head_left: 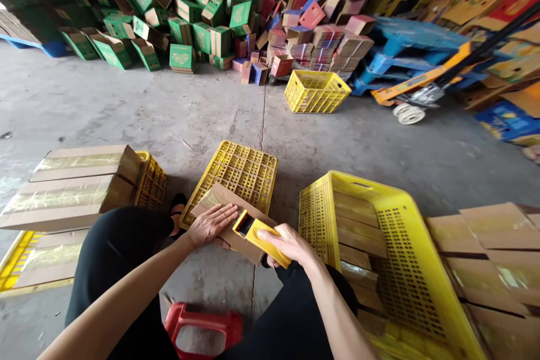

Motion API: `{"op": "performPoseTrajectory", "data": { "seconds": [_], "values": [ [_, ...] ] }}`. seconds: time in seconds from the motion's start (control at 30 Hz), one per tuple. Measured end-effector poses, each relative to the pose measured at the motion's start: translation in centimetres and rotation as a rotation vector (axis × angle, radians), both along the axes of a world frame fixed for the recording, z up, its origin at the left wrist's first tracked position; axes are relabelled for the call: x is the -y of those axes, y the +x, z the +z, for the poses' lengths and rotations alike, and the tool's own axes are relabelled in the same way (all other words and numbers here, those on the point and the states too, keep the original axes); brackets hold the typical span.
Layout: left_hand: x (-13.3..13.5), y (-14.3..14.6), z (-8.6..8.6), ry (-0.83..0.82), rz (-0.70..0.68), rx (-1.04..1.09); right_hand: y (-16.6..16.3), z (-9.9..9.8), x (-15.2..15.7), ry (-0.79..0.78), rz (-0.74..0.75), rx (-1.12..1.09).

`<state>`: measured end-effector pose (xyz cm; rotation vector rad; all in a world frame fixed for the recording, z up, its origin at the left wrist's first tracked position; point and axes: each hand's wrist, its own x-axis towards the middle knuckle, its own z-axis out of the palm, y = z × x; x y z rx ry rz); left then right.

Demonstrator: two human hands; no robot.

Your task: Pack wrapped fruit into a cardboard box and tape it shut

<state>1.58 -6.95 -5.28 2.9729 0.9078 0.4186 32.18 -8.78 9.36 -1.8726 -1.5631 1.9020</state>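
My left hand [211, 224] lies flat, fingers stretched out, on a folded brown cardboard box [219, 198]. That box rests on an upturned yellow plastic crate [242, 169] in front of my knees. My right hand [291, 244] is closed around a yellow tape dispenser [255, 230], whose front end sits on the cardboard just right of my left fingers.
A yellow crate [379, 225] holding flat cardboard pieces stands at my right, with stacked cardboard [498, 247] beyond it. Taped cardboard stacks [71, 185] lie at my left. A red stool [202, 329] is under me. Farther off: another yellow crate [316, 90], piled green and pink boxes [202, 17], a pallet jack [422, 90].
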Motion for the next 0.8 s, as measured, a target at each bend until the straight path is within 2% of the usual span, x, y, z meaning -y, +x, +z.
{"op": "performPoseTrajectory", "data": {
  "seconds": [0.17, 0.3, 0.43, 0.6, 0.7, 0.8],
  "values": [
    [-0.1, -0.1, -0.9, -0.008, -0.004, 0.032, 0.2, 0.1, 0.2, 0.021, 0.001, 0.047],
    [-1.3, -1.0, -1.3, -0.026, -0.068, 0.049, -0.2, 0.0, 0.0, 0.05, -0.014, 0.066],
    [-3.1, -3.5, -1.5, -0.053, -0.159, 0.043, -1.6, -0.4, -0.4, 0.002, -0.063, -0.006],
    [-3.8, -6.5, -1.0, -0.124, -0.09, 0.043, -3.7, -1.1, -1.6, -0.018, -0.051, -0.084],
    [-2.8, -5.8, 0.2, -0.155, -0.031, 0.021, -4.0, -1.4, -2.1, -0.019, -0.025, -0.075],
    [-1.4, -3.5, 1.0, -0.14, 0.001, 0.016, -3.8, -1.5, -2.2, -0.013, -0.015, -0.072]
  ]
}}
